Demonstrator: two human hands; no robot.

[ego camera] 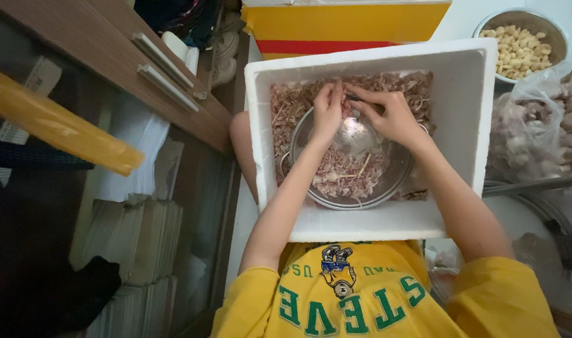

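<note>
A white foam box (467, 94) rests on my lap, holding a metal bowl (386, 188) partly filled with papery garlic skins (345, 172). More skins lie around the bowl inside the box. My left hand (328, 109) and my right hand (389, 112) meet above the bowl's far rim, fingertips pinched together on a small garlic clove that is mostly hidden by the fingers.
A metal bowl of peeled cloves (520, 47) stands at the upper right. A clear plastic bag of unpeeled garlic (542, 128) lies beside the box. A yellow and red carton (345, 25) sits behind it. A wooden cabinet (110, 56) with stacked paper (135, 238) is on the left.
</note>
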